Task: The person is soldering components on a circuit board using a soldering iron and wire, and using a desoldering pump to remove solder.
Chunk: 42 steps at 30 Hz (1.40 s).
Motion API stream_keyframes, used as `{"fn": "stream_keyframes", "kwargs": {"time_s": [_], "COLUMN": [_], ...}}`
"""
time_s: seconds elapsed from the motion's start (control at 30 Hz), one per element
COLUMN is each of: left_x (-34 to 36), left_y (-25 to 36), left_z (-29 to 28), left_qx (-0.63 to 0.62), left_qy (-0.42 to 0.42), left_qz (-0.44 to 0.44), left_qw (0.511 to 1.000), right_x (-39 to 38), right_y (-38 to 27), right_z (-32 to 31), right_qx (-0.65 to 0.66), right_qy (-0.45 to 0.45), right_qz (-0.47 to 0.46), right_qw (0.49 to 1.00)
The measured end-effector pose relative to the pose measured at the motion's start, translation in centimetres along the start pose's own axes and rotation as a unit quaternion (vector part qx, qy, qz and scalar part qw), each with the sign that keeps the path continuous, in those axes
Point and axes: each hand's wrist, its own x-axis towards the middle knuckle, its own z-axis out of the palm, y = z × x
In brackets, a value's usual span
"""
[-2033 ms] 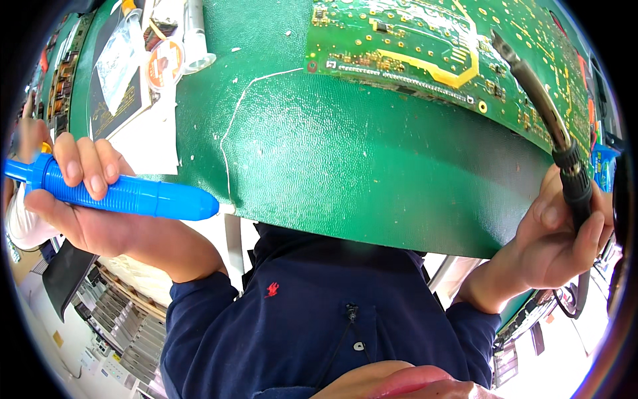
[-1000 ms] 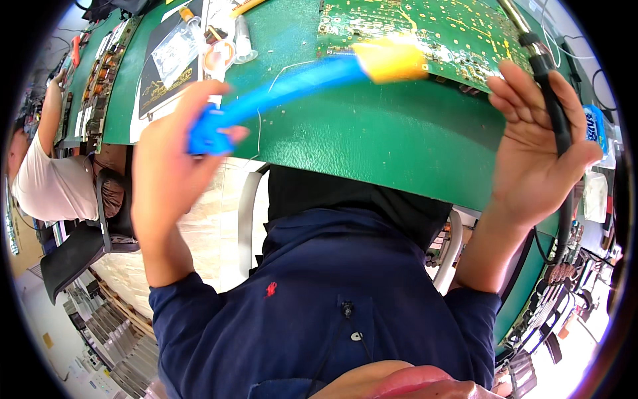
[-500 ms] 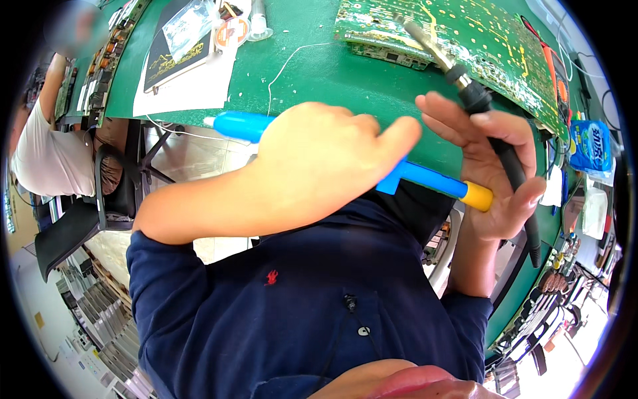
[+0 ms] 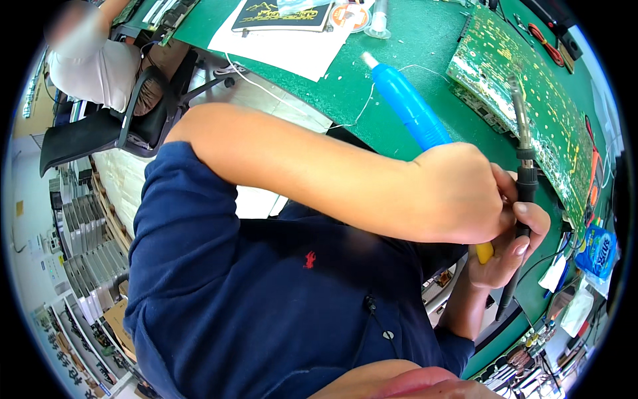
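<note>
My left hand [image 4: 458, 193] is wrapped round a blue solder sucker [image 4: 412, 106], its pale nozzle aimed away toward the table's far side. The sucker's yellow end sticks out below my left fist, beside my right palm. In my right hand [image 4: 512, 253] is a soldering iron [image 4: 527, 183] with a black grip, standing nearly upright with its metal tip away from me. Both hands are close together, their fingers overlapping in view, so whether they touch is hard to tell. Beyond the iron, a large green circuit board [image 4: 498, 73] lies on the green table [image 4: 412, 50].
White paper [image 4: 286, 56], a dark notebook [image 4: 282, 18], a solder wire spool [image 4: 350, 18] and a syringe [image 4: 379, 23] lie at the far side. A blue packet [image 4: 597, 253] and red cable [image 4: 545, 45] are at right. A seated person [image 4: 96, 73] and black chair [image 4: 86, 133] are left.
My left hand has moved right, up against my right hand. The solder sucker has swung from nearly level to steeply slanted, and the iron stands more upright. The whole view has shifted.
</note>
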Motion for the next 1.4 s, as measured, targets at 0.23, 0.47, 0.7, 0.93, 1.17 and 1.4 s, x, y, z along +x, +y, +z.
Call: {"fn": "stream_keyframes", "kwargs": {"time_s": [0.23,0.47,0.7,0.93,1.17,1.4], "left_x": [0.4,-1.6,-4.8,-7.2,-8.9,-7.5], "left_y": [-1.2,-4.6,-9.3,-19.7,-25.9,-20.9], "left_z": [-2.0,-5.6,-10.1,-14.2,-12.7,-12.6], "left_qx": [0.017,0.139,0.026,0.097,0.234,0.192], "left_qy": [-0.063,-0.049,0.037,0.115,0.088,0.138], "left_qz": [0.005,-0.092,-0.317,-0.542,-0.578,-0.462], "left_qw": [0.998,0.985,0.947,0.827,0.777,0.855], "right_x": [1.3,2.0,3.7,5.3,7.7,8.3], "right_y": [-1.8,-3.2,-3.7,-4.8,-4.6,-3.0], "right_z": [-1.2,-5.7,-9.4,-9.7,-7.2,-7.9], "right_qx": [-0.005,0.028,-0.174,-0.258,-0.332,-0.284], "right_qy": [-0.038,-0.019,0.025,-0.001,0.012,0.032], "right_qz": [-0.05,-0.096,-0.14,-0.096,-0.07,-0.051], "right_qw": [0.998,0.995,0.974,0.961,0.941,0.957]}}
